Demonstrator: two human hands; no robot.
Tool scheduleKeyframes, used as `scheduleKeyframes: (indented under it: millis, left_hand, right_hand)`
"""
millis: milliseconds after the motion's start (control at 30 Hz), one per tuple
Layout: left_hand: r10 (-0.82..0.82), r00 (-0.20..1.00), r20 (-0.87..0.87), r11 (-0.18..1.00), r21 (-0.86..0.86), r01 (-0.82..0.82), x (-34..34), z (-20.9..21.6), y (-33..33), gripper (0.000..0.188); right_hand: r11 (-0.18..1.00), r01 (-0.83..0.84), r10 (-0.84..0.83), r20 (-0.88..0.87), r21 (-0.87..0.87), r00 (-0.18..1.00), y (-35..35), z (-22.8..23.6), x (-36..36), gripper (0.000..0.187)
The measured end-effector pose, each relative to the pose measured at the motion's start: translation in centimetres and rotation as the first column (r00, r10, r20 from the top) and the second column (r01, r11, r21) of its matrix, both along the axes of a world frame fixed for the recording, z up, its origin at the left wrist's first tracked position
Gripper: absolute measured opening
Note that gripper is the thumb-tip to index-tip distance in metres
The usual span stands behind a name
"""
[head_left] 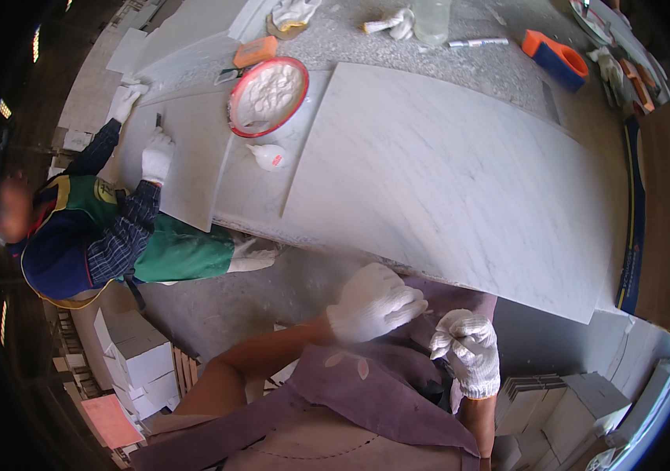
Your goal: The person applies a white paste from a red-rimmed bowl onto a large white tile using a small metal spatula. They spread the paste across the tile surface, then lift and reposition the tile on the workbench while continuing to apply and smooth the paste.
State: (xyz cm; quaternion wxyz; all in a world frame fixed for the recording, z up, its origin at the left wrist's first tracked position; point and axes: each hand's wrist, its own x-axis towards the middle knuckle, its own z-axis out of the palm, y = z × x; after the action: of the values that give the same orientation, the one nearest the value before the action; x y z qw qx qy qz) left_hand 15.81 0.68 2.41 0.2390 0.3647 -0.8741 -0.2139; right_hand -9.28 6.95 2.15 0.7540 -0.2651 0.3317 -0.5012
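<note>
White knitted work gloves cover both of my hands, which are held close to my body at the near edge of the bench. My left hand (374, 304) has its fingers curled together, pointing toward the right hand. To its right, a short gap away, my right hand (467, 353) is raised with its fingers bent into a pinch. Whatever either hand might hold is hidden or too small to make out. Below them hangs my purple apron (374, 392). Just beyond lies a large white, grey-veined marble slab (453, 180), which neither hand touches.
Left of the slab are a red-rimmed basin (272, 98) of white paste and a small white squeeze bottle (267, 156). An orange-and-blue tape dispenser (555, 60) and a marker (478, 42) lie behind. A gloved co-worker (107, 228) works at another slab (186, 149). Boxes (143, 361) stand below.
</note>
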Motion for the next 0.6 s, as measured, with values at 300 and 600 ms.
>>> scheduleKeyframes:
  millis: [300,600]
  left_hand:
    - [0.196,0.980,0.013,0.960,0.201,-0.195,0.0,0.1,1.0,0.021]
    - [0.101,0.973,-0.206,0.994,0.069,-0.089,0.3,1.7,0.0,0.046]
  right_hand:
    - [0.996,0.016,-0.024,0.078,0.090,0.997,0.5,-0.6,0.7,0.036]
    - [0.998,0.066,-0.065,-0.063,0.023,0.996,-0.4,0.5,0.7,0.037]
